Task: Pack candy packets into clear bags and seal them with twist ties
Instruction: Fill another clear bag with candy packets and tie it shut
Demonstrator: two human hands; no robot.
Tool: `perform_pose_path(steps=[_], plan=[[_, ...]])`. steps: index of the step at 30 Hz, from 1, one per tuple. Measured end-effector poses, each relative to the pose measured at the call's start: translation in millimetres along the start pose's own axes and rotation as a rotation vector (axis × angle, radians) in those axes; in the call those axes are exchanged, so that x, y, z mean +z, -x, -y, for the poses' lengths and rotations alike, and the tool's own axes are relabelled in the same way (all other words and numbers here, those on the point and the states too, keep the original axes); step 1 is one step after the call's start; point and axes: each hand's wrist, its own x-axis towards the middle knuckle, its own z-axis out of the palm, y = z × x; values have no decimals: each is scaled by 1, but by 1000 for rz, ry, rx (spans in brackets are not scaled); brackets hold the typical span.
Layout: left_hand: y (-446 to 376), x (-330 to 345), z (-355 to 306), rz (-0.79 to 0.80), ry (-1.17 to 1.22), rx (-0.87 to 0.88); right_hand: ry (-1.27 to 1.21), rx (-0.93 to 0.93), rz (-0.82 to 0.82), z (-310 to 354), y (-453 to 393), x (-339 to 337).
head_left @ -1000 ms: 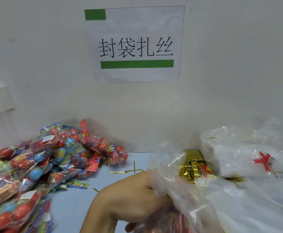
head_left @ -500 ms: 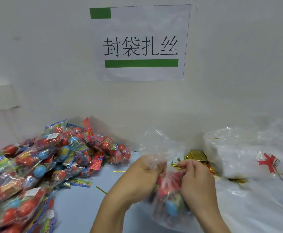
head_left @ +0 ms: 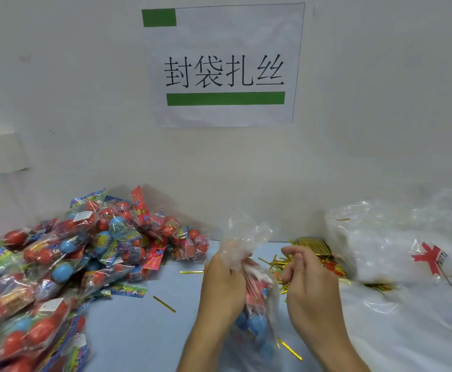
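Keeping the left hand (head_left: 223, 285) pinched tight on the gathered neck of the clear bag (head_left: 249, 296) above the counter (head_left: 139, 328), the right hand (head_left: 304, 277), fingers curled at the gold twist ties (head_left: 278, 261), should probably pull just one.

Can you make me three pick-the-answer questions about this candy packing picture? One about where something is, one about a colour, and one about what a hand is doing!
1. Where is the pile of candy packets?
A. On the person's left
B. On the person's right
C. On the wall

2. What colour are the twist ties?
A. Gold
B. Purple
C. Black

3. What is the left hand doing?
A. Lying flat
B. Gripping the clear bag at its neck
C. Touching the sign

Answers: 1 A, the pile lies left of both hands. 2 A, they shine gold. 3 B, its fingers curl round the gathered neck.
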Motion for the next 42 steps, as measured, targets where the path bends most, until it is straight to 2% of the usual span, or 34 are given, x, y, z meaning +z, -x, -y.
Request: perform_pose_path(steps=[4,6,9,12,15,17,21,24,26,30,34,42], plan=[[7,0,-10,213,179,56,-36,30,167,7,-2,-10],[11,-1,-16,286,231,97,22,24,230,9,-5,-13],[14,-3,-19,315,204,160,134,-20,255,13,-10,-21],[12,-2,-18,348,273,145,195,-139,237,18,-11,-24],[10,1,-14,352,228,168,153,-199,261,22,-10,-23],[8,0,-10,319,250,108,131,-202,270,23,-10,-24],[5,-1,-1,221,257,69,53,-113,343,26,-9,-30],[4,-1,3,189,313,18,-173,24,441,26,-9,-34],[4,-2,3,213,368,-14,-302,114,449,23,-11,-36],[4,-3,1,341,464,-31,-368,181,470,18,-13,-37],[4,-4,1,452,535,-76,-355,204,498,14,-14,-43],[3,-7,-2,505,665,-185,-307,209,485,21,-10,-37]])
